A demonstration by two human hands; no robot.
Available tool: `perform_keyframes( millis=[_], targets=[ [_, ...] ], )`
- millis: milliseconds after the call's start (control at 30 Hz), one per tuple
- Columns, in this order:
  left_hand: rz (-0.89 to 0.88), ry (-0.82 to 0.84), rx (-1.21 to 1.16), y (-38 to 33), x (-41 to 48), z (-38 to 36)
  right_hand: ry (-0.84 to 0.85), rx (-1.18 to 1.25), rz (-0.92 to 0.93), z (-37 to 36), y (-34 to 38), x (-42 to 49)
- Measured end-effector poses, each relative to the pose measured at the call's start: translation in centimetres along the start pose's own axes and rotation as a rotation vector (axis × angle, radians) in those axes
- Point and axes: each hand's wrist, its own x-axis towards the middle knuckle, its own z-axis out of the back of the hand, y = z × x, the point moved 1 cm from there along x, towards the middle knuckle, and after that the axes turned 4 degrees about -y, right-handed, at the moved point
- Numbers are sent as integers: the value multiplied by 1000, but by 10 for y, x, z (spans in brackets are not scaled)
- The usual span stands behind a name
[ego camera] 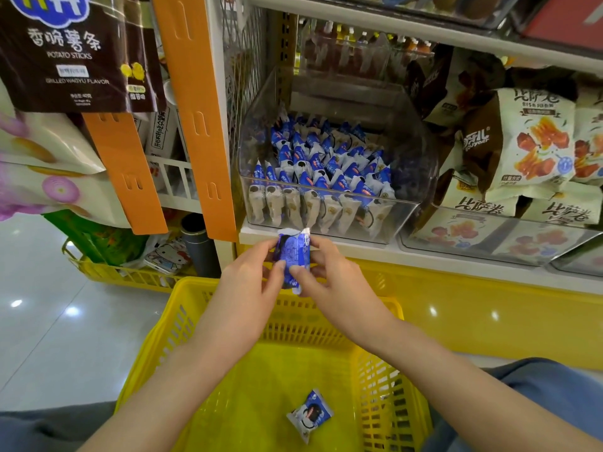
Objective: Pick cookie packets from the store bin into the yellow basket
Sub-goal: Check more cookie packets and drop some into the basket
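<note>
One white shelf [359, 251] runs across the view. Below it, nearest the person, sits the yellow basket [388, 380], its slatted walls open at the top. On the shelf stands the clear store bin [257, 125], packed with upright rows of blue-and-white cookie packets [326, 164]. Beside the bin on the right are larger snack bags [535, 141].

Both hands meet just in front of the shelf edge, above the basket's far rim. The left hand [248, 282] and right hand [336, 282] each pinch one held packet [295, 256] between thumb and curled fingers, gripping it from opposite sides with its crimped end up. A single loose packet [310, 414] lies flat on the basket floor.
</note>
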Motion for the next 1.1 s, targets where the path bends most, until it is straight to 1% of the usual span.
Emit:
perform_keyframes(
  millis=[100,167,200,300,333,367,467,567,633,733,833,900,967,1033,1100],
  targets=[
    [48,31,-47,1,-1,-1,-6,142,-104,1,2,2],
    [115,40,-153,1,1,1,-7,202,-104,1,3,3],
    [171,49,-243,0,2,1,-8,200,-91,1,3,3],
    [360,125,-624,-7,5,4,-36,79,-23,1,4,3],
    [398,160,-720,-10,5,4,-52,25,7,1,4,2],
    [416,188,-764,-11,4,4,-67,-28,41,1,4,2],
    [428,209,-790,-13,2,2,-89,-157,136,0,4,-1],
    [457,192,-808,-12,2,1,-28,-256,198,-2,6,-2],
    [493,177,-855,-10,3,2,62,-231,183,-3,8,-3],
    [525,182,-1027,-8,6,3,190,-158,119,-4,8,-3],
    [545,182,-1020,-11,7,5,231,-110,85,-4,7,-3],
    [553,141,-985,-9,9,5,203,-113,81,-5,5,-3],
    [547,128,-983,-8,9,6,122,-112,98,-4,6,-2],
    [517,188,-972,-8,8,7,-6,-109,130,-3,6,0],
    [492,246,-906,-11,6,7,-99,-132,148,-1,6,1]
  ],
)
